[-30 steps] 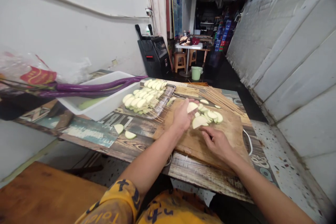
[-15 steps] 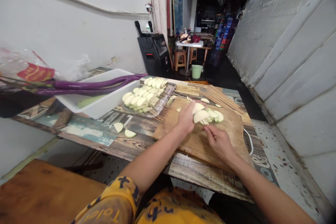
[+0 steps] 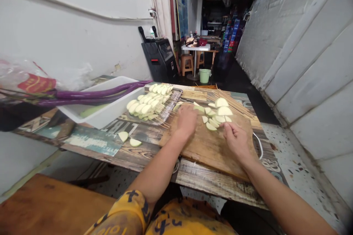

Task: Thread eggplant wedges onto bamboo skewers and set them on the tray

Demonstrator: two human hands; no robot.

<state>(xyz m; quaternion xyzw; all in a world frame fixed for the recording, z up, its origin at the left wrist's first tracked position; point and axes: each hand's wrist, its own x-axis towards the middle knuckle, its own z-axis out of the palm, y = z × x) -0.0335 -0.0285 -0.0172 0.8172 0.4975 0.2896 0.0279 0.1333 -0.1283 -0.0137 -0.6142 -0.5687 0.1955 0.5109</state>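
Observation:
My right hand (image 3: 235, 137) is closed in a pinch on a thin skewer, which is mostly hidden. Two pale, green-edged vegetable slices (image 3: 224, 111) stand beyond its fingertips, apparently on that skewer. My left hand (image 3: 188, 117) reaches down at the left part of the wooden cutting board (image 3: 204, 150), beside loose slices; its fingertips are hidden. More cut slices (image 3: 211, 126) lie on the board between both hands. Left of the board, a tray (image 3: 172, 104) carries stacked skewers of sliced vegetable (image 3: 146, 104).
Bare wooden skewers (image 3: 237, 104) lie behind the board. A white bin (image 3: 110, 112) with long purple eggplants (image 3: 93, 94) across it stands at the left, near a plastic bag (image 3: 35, 80). Two loose slices (image 3: 135, 142) rest near the table's front edge. A wooden stool (image 3: 55, 205) is at lower left.
My left hand has moved left, away from the slices on the skewer, and down to the board. My right hand has shifted slightly right, keeping its pinch. The view has turned a little.

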